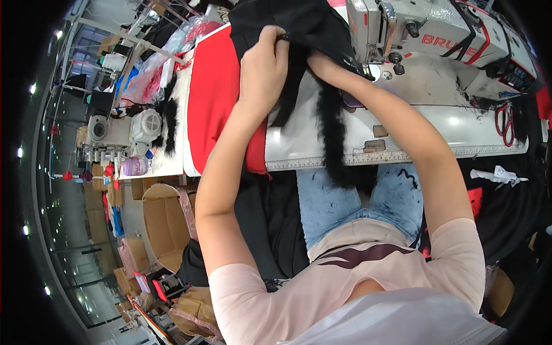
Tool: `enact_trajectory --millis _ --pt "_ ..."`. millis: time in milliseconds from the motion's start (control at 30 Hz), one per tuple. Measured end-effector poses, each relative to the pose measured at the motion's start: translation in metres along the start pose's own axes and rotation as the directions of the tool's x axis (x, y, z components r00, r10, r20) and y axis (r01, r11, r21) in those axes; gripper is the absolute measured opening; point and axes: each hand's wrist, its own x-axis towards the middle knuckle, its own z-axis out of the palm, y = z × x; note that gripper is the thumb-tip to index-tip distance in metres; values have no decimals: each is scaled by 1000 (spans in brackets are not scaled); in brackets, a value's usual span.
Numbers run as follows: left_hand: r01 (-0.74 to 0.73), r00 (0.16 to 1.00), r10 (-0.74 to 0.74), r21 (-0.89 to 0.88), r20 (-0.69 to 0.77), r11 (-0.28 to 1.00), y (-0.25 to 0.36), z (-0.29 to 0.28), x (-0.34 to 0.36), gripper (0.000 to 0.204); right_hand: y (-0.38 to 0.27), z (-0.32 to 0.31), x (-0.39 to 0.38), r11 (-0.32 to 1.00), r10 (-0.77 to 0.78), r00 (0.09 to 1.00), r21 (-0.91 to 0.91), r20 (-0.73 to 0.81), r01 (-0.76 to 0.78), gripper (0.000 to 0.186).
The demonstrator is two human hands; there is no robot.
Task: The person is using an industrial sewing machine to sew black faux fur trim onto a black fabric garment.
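Lap: blue jeans [322, 201] with dark marks, on the near side of the sewing machine [434, 43] and to its left; the waist is cut across by a pale shirt [368, 267].
Tabletop edge: a ruler strip [397, 156] runs along the tabletop [443, 123], nearer than the machine.
Fur: a black fur strip [332, 129] lies left of the machine on its near side, its lower end over the edge above the lap; its upper end is lost by the right wrist, so whether it joins the cloth I cannot tell.
Scissors: a red-handled pair [505, 123], at the machine's near right; the blades are hard to make out.
Right hand: the right hand [323, 64], just left of the machine's needle area, goes under the cloth — its fingers are hidden, and I cannot tell whether they grasp anything.
Left hand: the left hand [264, 72], farther left of the machine, has its fingers pinched on the cloth's edge, the tips partly lost in folds.
Cloth: black cloth [293, 17], left of the machine and reaching its needle area, cut off by the top of the view.
Red fabric: a red panel [213, 95], left of the machine and partly covered by the black cloth.
Far left: a purple bottle [135, 167] and plastic bags [192, 34], well apart from the machine; the bags' contents are unclear.
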Motion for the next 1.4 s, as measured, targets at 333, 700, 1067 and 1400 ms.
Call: enact_trajectory --millis 333,700,1067,1400 --pt "95 996 -94 -181 14 979 -3 14 -105 21 -45 -126 17 998 62 657 38 -751 -50 47" --pt "-60 979 63 -21 196 998 -23 38 -117 22 -93 -191 -6 995 55 901 -57 -431 -88 44" --pt "37 977 -93 276 191 960 -62 9 -120 13 -106 -188 -11 996 91 991 9 96 -93 40" --pt "-84 947 -160 695 278 714 -116 -23 -78 6 -132 -157 -123 902 -215 964 411 158 133 44"
